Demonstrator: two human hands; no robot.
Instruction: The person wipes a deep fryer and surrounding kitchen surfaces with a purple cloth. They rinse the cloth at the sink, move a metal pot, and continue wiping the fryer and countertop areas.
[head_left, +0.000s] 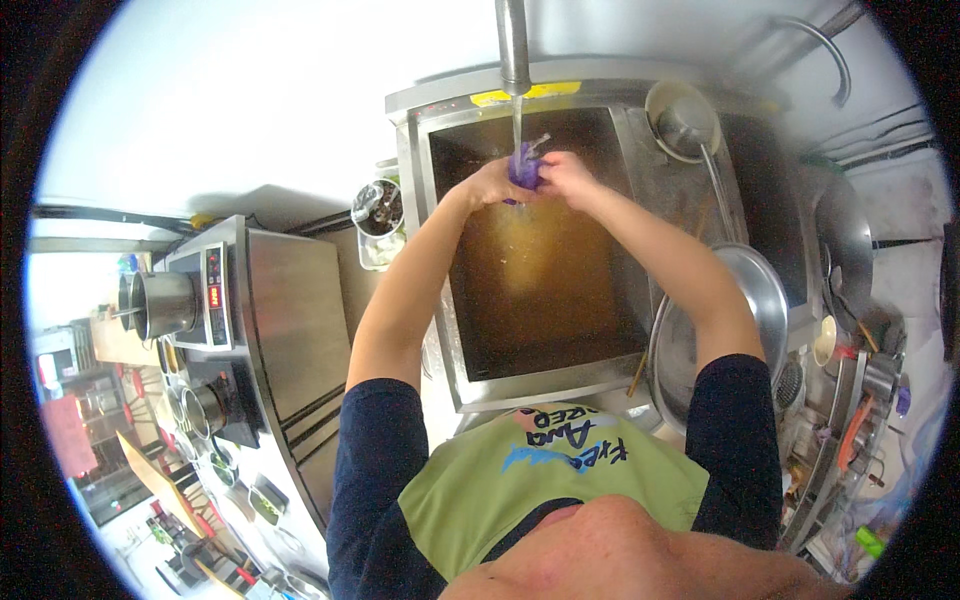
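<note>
Both hands meet under the running metal tap (514, 52), above the left basin of a steel sink (465, 394). Between them is a small purple item (525, 171), perhaps a cloth or scrubber; its exact kind is unclear. My left hand (491, 184) grips it from the left, with part of it showing below the fingers. On its right side, the fingers of my right hand (566, 176) are closed on it. A stream of water (517, 120) falls onto the purple item and the hands. Brownish, murky water (540, 300) lies in the basin below.
A long-handled ladle or pan (681, 120) lies across the divider. Under my right forearm rests a large metal bowl (761, 289). Containers of food (381, 251) stand left of the sink. Farther left, a steel pot (166, 304) sits on a cooker. Utensils crowd a rack (847, 420) at right.
</note>
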